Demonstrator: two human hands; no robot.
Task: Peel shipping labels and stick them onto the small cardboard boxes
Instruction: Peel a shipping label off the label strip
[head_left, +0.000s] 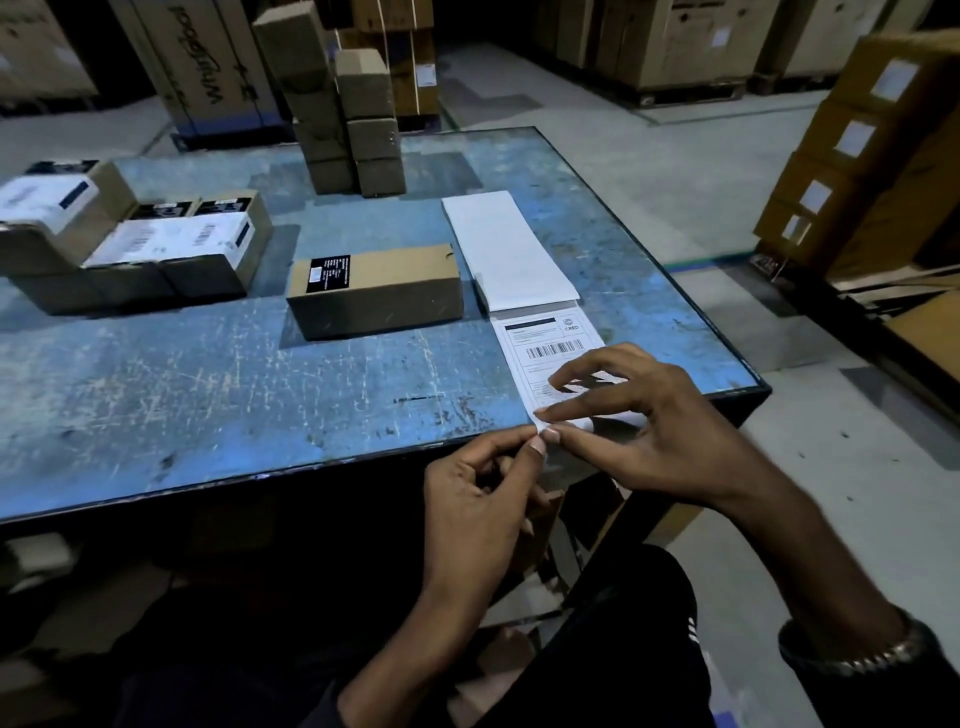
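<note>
- Both grips meet at the near corner of the printed shipping label (550, 358), at the table's near edge: the left hand (478, 483) pinches the lifted corner between thumb and curled fingers, and the right hand (639, 421) pinches it from the other side with thumb and forefinger, its other fingers spread above the label.
- That label lies flat on the blue table (208, 384), with a barcode and the word CRED showing; it runs out from a white fan-folded label stack (506, 249) just behind it.
- One small cardboard box (376, 291) with a black sticker on top sits just left of the stack, bearing no white label.
- Further left, a group of labelled boxes (171, 249) stands with white labels on top.
- At the far edge of the table two columns of plain stacked boxes (345, 124) rise side by side.
- On the right wrist sits a metal bracelet (857, 654).
</note>
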